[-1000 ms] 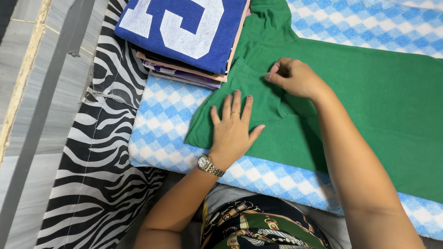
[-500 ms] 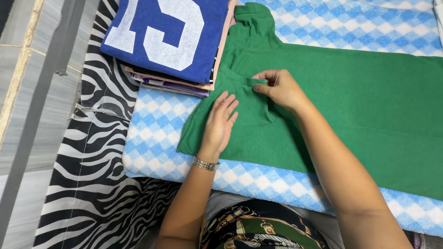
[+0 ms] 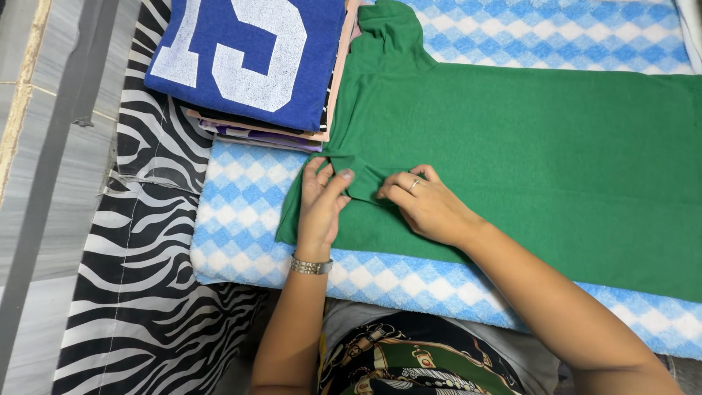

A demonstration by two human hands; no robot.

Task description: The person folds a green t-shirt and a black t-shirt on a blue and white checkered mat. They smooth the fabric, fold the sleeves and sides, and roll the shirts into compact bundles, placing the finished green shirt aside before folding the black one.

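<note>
From the head camera, a blue-and-white checked towel (image 3: 241, 227) covers the work surface, over a zebra-print sheet (image 3: 131, 292) beside grey tiled floor (image 3: 44, 183). A green T-shirt (image 3: 526, 146) lies flat on the towel. The left hand (image 3: 319, 208) pinches a small fold of its sleeve; the right hand (image 3: 428, 205), just beside, presses the cloth, perhaps gripping it too. Beyond the fold sits a stack of folded clothes (image 3: 248, 66).

Looks like a home, prob. bedroom/laundry spot: zebra-print sheet (image 3: 139, 307), blue-white checked blanket (image 3: 241, 227), stack of folded clothes (image 3: 248, 66), tiled floor (image 3: 44, 146).
</note>
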